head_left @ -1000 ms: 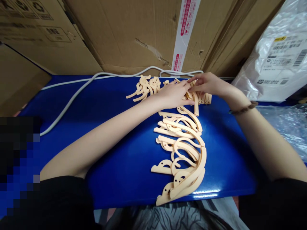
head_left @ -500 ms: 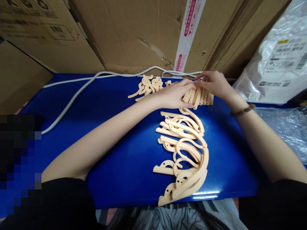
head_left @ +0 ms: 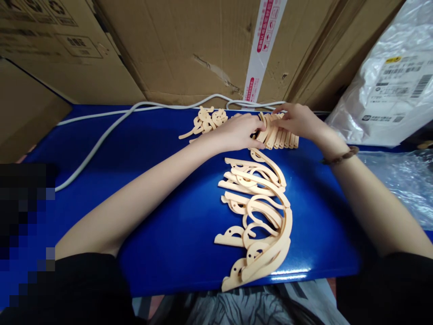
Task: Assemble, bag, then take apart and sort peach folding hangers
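Note:
My left hand [head_left: 241, 131] is at the left end of a row of beige plastic hanger arms [head_left: 282, 137], thumb in front and fingers behind, closed around the end piece. Above the row's back edge, my right hand [head_left: 297, 119] has its fingers bent and pinched onto the upper ends of the arms; its exact grip is partly hidden. Left of my left hand, a small pile of hanger hooks [head_left: 204, 121] lies partly behind my wrist. Closer to me, a loose curved stack of hanger pieces [head_left: 267, 212] overlaps toward the table's front edge.
The blue table [head_left: 162, 253] has a white cable [head_left: 101, 140] along its back and left. Cardboard boxes [head_left: 189, 45] stand behind it. A plastic-wrapped parcel [head_left: 382, 85] is at the back right, with clear plastic wrap [head_left: 399, 189] in front.
My left hand has shifted slightly left, uncovering more of the row. A hanger arm that stuck out in front now lies more in line with the others. My right hand stays nearly in place.

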